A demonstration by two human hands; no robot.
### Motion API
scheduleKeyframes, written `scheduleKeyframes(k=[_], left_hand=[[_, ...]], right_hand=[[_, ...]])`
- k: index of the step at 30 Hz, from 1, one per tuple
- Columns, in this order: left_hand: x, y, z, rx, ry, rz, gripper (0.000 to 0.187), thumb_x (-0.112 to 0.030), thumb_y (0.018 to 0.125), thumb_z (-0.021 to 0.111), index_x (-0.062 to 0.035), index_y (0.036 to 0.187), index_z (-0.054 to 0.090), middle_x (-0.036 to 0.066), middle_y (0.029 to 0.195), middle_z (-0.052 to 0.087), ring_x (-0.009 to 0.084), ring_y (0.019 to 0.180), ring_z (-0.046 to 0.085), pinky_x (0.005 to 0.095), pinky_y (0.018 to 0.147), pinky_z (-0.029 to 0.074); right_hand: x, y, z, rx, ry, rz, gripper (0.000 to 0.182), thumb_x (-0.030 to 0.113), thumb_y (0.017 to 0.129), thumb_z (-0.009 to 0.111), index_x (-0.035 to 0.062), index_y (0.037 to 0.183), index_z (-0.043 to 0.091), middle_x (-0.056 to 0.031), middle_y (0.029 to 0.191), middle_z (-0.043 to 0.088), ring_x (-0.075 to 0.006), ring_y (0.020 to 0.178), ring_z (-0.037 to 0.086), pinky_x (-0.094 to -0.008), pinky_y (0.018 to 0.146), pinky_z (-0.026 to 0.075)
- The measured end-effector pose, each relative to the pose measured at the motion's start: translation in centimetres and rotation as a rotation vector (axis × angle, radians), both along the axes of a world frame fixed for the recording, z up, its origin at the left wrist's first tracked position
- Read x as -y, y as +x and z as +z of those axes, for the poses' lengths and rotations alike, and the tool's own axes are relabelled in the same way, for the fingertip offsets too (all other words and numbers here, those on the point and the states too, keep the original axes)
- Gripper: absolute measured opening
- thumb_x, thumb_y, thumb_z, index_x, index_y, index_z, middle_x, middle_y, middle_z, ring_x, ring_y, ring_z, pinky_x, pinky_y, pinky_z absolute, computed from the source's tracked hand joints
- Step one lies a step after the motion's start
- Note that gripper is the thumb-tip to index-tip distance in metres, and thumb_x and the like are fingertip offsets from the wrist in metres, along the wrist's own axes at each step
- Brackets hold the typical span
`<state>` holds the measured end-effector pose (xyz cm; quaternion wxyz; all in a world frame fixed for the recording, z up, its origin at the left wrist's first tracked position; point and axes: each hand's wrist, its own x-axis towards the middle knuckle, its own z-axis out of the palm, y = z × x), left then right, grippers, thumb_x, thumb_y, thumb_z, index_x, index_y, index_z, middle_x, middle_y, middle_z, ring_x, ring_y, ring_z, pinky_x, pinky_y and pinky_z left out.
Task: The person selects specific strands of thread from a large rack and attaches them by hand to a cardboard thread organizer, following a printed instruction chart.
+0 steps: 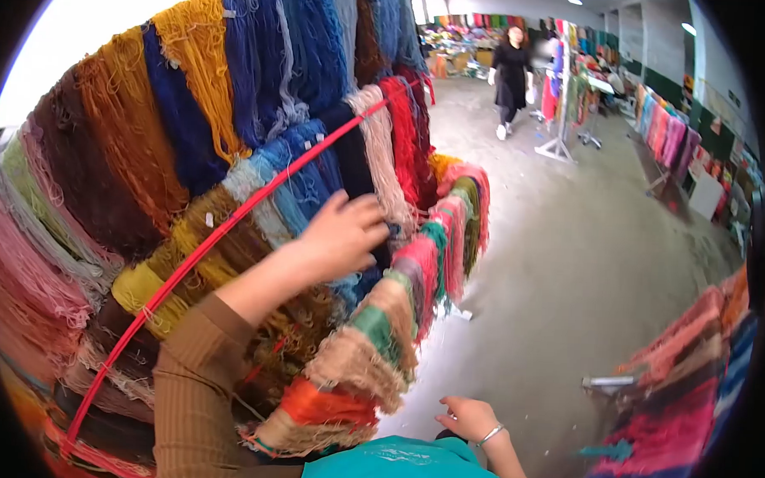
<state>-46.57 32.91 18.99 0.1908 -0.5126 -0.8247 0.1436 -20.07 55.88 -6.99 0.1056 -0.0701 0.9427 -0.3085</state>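
Note:
My left hand (345,233), in a brown ribbed sleeve, reaches over a rack of hanging yarn skeins. Its fingers are loosely bent and apart, overlapping a dark navy skein (352,158) and close to a pale pink skein (373,142). Blue skeins (296,169) hang just left of it, and red ones (407,139) to its right. Below the hand, beige skeins (357,369) and an orange skein (326,403) drape over a nearer bar. My right hand (470,419), with a silver bracelet at the wrist, hangs low by my turquoise garment (400,467), fingers extended and holding nothing.
A red bar (231,221) crosses the rack diagonally. Another rack of pink and blue skeins (663,409) stands at lower right. A person (512,79) in black stands farther back on the grey floor (533,261). More colourful skeins (664,135) hang along the right wall.

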Motion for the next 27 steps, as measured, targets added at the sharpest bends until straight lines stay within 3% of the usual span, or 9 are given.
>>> scheduleKeyframes(k=[6,12,16,18,20,23,24,26,27], left_hand=[[-0.6,-10.8,12.1,-0.552,0.094,0.258,0.058,-0.026,0.078,0.071,-0.0085,0.131,0.057,0.009,0.146,0.047,0.0238,0.143,0.035,0.0534,0.115,0.025],[-0.2,-15.0,19.6,-0.811,0.046,0.505,0.061,-0.028,0.085,0.067,-0.0114,0.141,0.050,0.005,0.153,0.041,0.0202,0.146,0.030,0.0496,0.120,0.018],[0.2,-15.3,21.3,-0.783,-0.097,0.702,0.036,-0.025,0.086,0.064,-0.0079,0.118,0.068,0.006,0.132,0.059,0.0193,0.139,0.040,0.0491,0.120,0.017],[-0.8,-15.3,21.9,-0.756,-0.084,0.691,0.028,-0.022,0.086,0.064,-0.0080,0.108,0.070,0.005,0.121,0.063,0.0206,0.133,0.046,0.0478,0.119,0.020],[-1.9,-15.9,22.7,-0.995,0.092,0.322,0.026,-0.021,0.085,0.064,-0.0088,0.107,0.070,0.003,0.117,0.063,0.0219,0.128,0.050,0.0459,0.117,0.023],[-4.0,-17.8,24.6,-1.107,0.252,0.348,0.044,-0.029,0.088,0.064,-0.0179,0.130,0.060,0.003,0.140,0.052,0.0214,0.139,0.039,0.0499,0.117,0.020],[-4.3,-18.7,25.4,-1.088,0.285,0.438,0.055,-0.036,0.088,0.065,-0.0257,0.141,0.051,0.003,0.149,0.044,0.0230,0.144,0.031,0.0566,0.116,0.018],[-4.4,-20.2,26.9,-1.137,0.316,0.513,0.059,-0.039,0.088,0.065,-0.0309,0.144,0.047,0.002,0.150,0.043,0.0266,0.146,0.028,0.0631,0.114,0.017],[-4.2,-21.1,27.5,-1.194,0.299,0.619,0.063,-0.036,0.087,0.065,-0.0372,0.146,0.044,0.002,0.151,0.043,0.0299,0.143,0.034,0.0645,0.110,0.024]], right_hand=[[-9.4,-9.0,0.7,0.055,0.022,0.049,0.042,0.043,0.088,0.065,0.0114,0.115,0.066,-0.0117,0.095,0.072,-0.0323,0.088,0.069,-0.0426,0.076,0.054],[-15.1,-17.8,3.6,0.015,0.003,0.162,0.037,0.037,0.088,0.066,0.0109,0.113,0.068,-0.0091,0.087,0.072,-0.0297,0.082,0.069,-0.0411,0.073,0.054],[-15.6,-24.6,7.1,-0.146,-0.177,0.264,0.029,0.032,0.087,0.068,0.0103,0.106,0.070,-0.0104,0.085,0.072,-0.0295,0.077,0.069,-0.0395,0.069,0.054],[-14.9,-28.2,8.9,-0.278,-0.346,0.310,0.024,0.026,0.087,0.069,0.0090,0.103,0.070,-0.0116,0.085,0.071,-0.0294,0.075,0.069,-0.0383,0.068,0.054],[-13.7,-31.4,12.0,-0.394,-0.444,0.347,0.018,0.021,0.087,0.069,0.0068,0.097,0.070,-0.0132,0.084,0.070,-0.0297,0.075,0.069,-0.0383,0.068,0.054],[-11.3,-35.9,17.8,-0.597,-0.516,0.416,0.016,0.014,0.088,0.069,0.0013,0.097,0.069,-0.0126,0.086,0.068,-0.0208,0.074,0.067,-0.0316,0.069,0.053],[-10.2,-37.2,19.3,-0.618,-0.572,0.401,0.015,0.013,0.088,0.068,0.0006,0.097,0.069,-0.0122,0.084,0.067,-0.0201,0.073,0.066,-0.0313,0.068,0.052],[-8.2,-39.7,22.3,-0.701,-0.638,0.392,0.015,0.012,0.088,0.068,-0.0002,0.096,0.069,-0.0117,0.081,0.066,-0.0188,0.071,0.065,-0.0309,0.066,0.051],[-7.2,-40.8,23.7,-0.759,-0.651,0.397,0.015,0.012,0.088,0.067,-0.0003,0.096,0.068,-0.0117,0.081,0.066,-0.0183,0.071,0.065,-0.0309,0.066,0.051]])
